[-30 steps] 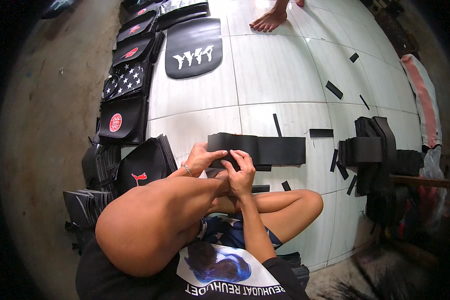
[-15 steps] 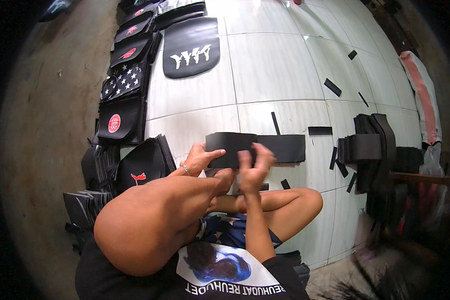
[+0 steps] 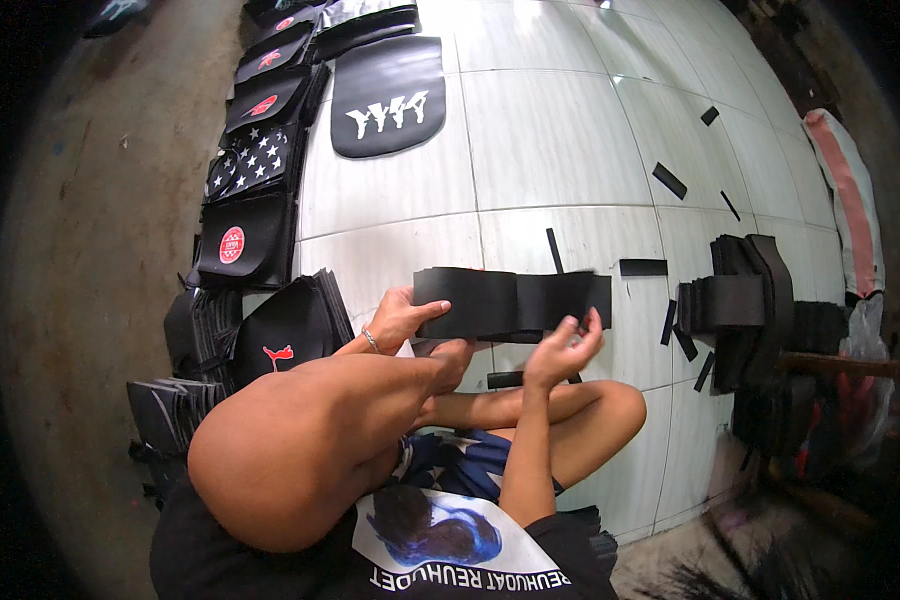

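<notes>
My left hand (image 3: pixel 403 312) grips the left end of a stack of black rectangular sheets (image 3: pixel 467 303), thumb on top. Just right of it, one thin black sheet (image 3: pixel 555 300) lies over a second pile of like sheets (image 3: pixel 603 290). My right hand (image 3: pixel 567 350) is at that sheet's lower right corner, palm turned up and fingers curled, apparently pinching its edge; the exact contact is partly hidden. Both hands are just beyond my bent legs, close to the white tiled floor.
Small black offcuts (image 3: pixel 643 268) lie scattered on the tiles (image 3: pixel 570 150). Stacked black flaps (image 3: pixel 245 240) with printed pictures line the left side. A single printed flap (image 3: pixel 388 95) lies farther off. More black strips (image 3: pixel 740 305) are piled at right, beside a wooden bar (image 3: pixel 840 363).
My right hand has moved right, from the left stack's edge to the right pile, and a black sheet now extends over that pile. My left hand stays on the stack.
</notes>
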A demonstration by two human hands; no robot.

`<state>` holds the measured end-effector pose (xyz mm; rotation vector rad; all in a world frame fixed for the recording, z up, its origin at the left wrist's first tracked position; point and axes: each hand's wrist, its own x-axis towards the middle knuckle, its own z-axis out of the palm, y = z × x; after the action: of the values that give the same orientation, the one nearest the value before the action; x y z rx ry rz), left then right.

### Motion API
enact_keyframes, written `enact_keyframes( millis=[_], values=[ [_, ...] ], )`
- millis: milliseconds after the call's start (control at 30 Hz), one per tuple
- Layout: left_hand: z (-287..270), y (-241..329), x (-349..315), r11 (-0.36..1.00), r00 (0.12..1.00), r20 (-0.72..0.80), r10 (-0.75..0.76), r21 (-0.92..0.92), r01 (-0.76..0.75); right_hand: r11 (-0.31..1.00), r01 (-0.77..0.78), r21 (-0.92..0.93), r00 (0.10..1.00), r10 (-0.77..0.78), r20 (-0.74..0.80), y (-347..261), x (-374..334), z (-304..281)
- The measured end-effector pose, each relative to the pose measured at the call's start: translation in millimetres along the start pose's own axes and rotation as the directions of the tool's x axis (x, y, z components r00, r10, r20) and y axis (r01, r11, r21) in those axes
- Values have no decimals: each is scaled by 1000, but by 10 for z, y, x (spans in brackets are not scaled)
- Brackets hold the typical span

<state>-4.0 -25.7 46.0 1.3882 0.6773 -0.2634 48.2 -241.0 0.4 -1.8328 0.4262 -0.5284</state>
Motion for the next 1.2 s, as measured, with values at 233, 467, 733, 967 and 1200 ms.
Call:
enact_keyframes(
  millis=[233,467,733,967,1200],
  values=[
    [48,-112,116,1000,996,84,2,19,-4,966,249,74,715,-235,659,-163,-600,185],
    [42,2,50,1000,999,44,-6,23,5,983,-170,72,846,108,523,415,-183,121],
    [95,-150,164,997,996,70,-47,56,44,964,263,45,775,-239,585,-98,-221,40],
    [16,-137,99,1000,999,46,10,15,-10,991,64,114,746,-124,654,-95,-375,125],
    [68,-172,150,998,992,113,56,33,-60,977,158,144,662,-213,719,-44,-482,164]
  ],
)
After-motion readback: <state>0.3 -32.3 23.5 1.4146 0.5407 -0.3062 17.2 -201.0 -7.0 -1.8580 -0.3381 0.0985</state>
